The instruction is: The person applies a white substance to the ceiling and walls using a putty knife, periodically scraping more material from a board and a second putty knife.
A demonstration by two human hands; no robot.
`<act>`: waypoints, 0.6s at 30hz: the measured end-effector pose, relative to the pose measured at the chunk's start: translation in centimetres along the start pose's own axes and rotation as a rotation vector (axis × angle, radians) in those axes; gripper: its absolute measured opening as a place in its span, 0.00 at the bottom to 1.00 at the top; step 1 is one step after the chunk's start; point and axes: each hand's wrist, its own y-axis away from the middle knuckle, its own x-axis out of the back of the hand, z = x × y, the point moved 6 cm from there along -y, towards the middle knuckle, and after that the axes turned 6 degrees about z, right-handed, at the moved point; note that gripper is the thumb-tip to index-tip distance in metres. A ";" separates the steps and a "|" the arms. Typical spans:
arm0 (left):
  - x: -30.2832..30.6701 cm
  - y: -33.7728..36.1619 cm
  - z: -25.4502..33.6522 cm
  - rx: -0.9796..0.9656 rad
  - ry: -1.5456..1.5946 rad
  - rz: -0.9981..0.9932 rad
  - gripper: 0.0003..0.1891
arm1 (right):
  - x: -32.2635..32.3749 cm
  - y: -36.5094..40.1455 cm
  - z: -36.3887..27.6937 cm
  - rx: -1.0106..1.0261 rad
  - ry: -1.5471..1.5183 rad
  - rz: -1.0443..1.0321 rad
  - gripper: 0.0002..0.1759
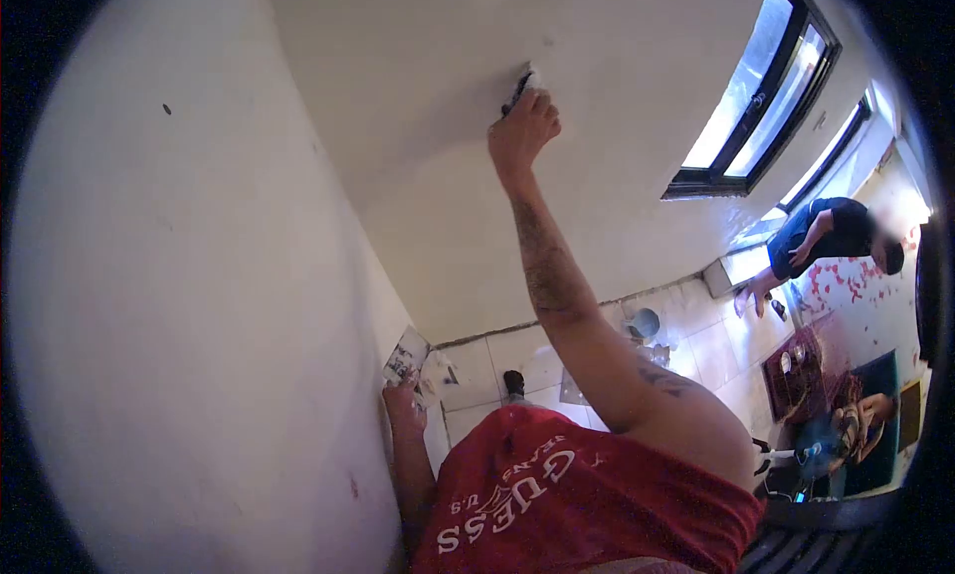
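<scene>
My right hand (524,131) is raised at the end of an outstretched arm, its fingers closed around a small dark scraper (513,95) with white paste on it. The scraper is against the pale wall (438,106), beside a small whitish patch. Low on the left, close to the side wall (189,276), my left hand (404,400) grips a flat rectangular plate (407,355) smeared with white and dark paste. Part of the left hand's grip is too small to make out.
A dark-framed window (753,96) stands to the right. Below lies a tiled floor (527,360) with a bucket (644,323). A bent-over person (821,238) in dark clothes is further right, and another person (861,427) sits near a dark red mat (801,370).
</scene>
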 end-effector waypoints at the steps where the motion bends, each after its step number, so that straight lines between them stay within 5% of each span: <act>1: -0.1 -0.1 0.2 -0.017 -0.039 -0.008 0.12 | -1.1 1.2 -0.6 -0.002 0.003 -0.033 0.24; 2: -0.8 -0.1 -0.7 0.161 0.260 0.001 0.12 | -1.7 2.8 -1.6 0.067 -0.001 -0.027 0.24; 4: -2.1 0.0 -2.1 0.255 0.326 -0.066 0.19 | -1.3 5.9 -3.6 0.206 0.001 -0.020 0.24; 6: -2.6 -0.2 -3.1 0.079 -0.133 -0.202 0.34 | -0.3 8.4 -4.2 0.232 -0.113 -0.141 0.24; 11: -2.0 -0.3 -2.6 0.058 0.148 0.177 0.13 | 0.0 6.8 -0.6 0.152 -0.220 -0.198 0.23; 18: -1.1 -0.4 -1.5 0.525 1.010 0.189 0.10 | -0.1 -0.8 -0.7 0.132 -0.070 0.085 0.23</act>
